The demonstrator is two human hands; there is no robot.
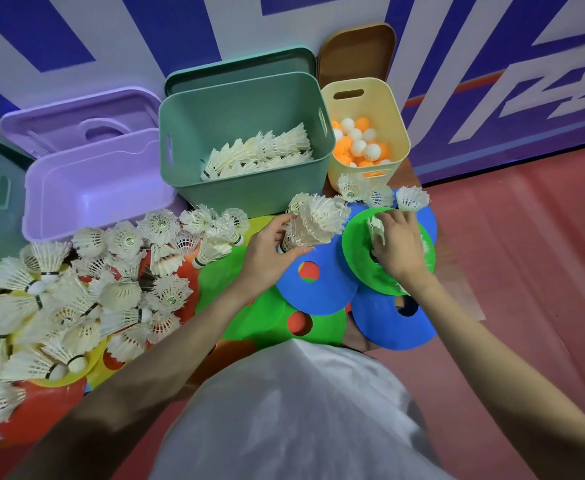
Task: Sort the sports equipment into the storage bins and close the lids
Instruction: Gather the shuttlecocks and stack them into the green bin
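My left hand [270,252] has its grip closed around a nested stack of shuttlecocks [313,220], just in front of the green bin [215,109], which already holds shuttlecocks. My right hand [396,242] pinches one shuttlecock [376,230] on a green disc cone [357,244], right of that bin and in front of the yellow bin [363,105] of ping-pong balls.

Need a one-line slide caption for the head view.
Left hand holds stacked shuttlecocks; right hand picks one off a green cone, open bins behind.
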